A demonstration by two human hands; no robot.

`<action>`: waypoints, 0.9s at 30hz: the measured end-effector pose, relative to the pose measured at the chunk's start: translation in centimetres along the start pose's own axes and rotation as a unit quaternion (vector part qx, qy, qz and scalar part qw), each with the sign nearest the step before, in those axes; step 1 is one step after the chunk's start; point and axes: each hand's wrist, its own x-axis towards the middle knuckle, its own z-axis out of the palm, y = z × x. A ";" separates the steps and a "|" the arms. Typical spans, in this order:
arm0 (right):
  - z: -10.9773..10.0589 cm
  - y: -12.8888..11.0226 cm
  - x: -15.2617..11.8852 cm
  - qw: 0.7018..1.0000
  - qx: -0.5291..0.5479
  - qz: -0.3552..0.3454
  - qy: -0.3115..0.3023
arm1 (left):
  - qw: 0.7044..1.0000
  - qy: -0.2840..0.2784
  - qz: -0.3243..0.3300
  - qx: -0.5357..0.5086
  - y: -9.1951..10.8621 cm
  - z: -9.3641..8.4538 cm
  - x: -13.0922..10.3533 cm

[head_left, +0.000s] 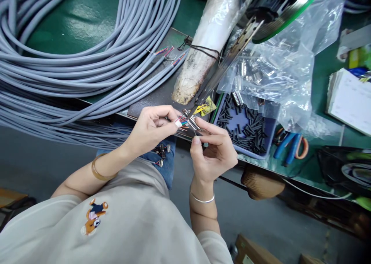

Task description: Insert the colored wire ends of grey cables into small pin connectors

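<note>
My left hand (155, 128) is closed in a pinch on thin coloured wires (183, 121), just left of a small metal multi-pin connector (192, 123). My right hand (213, 150) has its thumb and fingers closed at the connector's right side and lower end. The wires reach the connector's pins; whether each one is joined cannot be made out. Right above the connector is the lower end of a dark metal bar with a perforated sleeve (242, 41). A yellow scrap (208, 106) lies close behind. More wired connectors (162, 151) rest on my lap.
Grey cable coils (87, 68) cover the table's left. A white wrapped roll (199, 51) slants beside the bar, near a green-rimmed spool (290, 28). To the right are a purple tray (268, 140) of short black tubes, a plastic bag (298, 70), blue-handled pliers (290, 148) and a paper pad (352, 101).
</note>
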 end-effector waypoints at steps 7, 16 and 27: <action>-0.2 0.2 0.2 0.998 -0.050 -0.043 -0.003 | 1.000 0.006 -0.007 -0.003 0.2 -0.1 0.0; -0.2 0.5 -0.6 1.000 -0.013 -0.011 -0.002 | 0.999 -0.033 -0.026 -0.025 -0.1 -0.5 0.0; 0.0 0.3 -0.2 1.000 -0.003 0.001 0.000 | 0.999 -0.003 0.038 0.002 -0.5 0.1 -0.2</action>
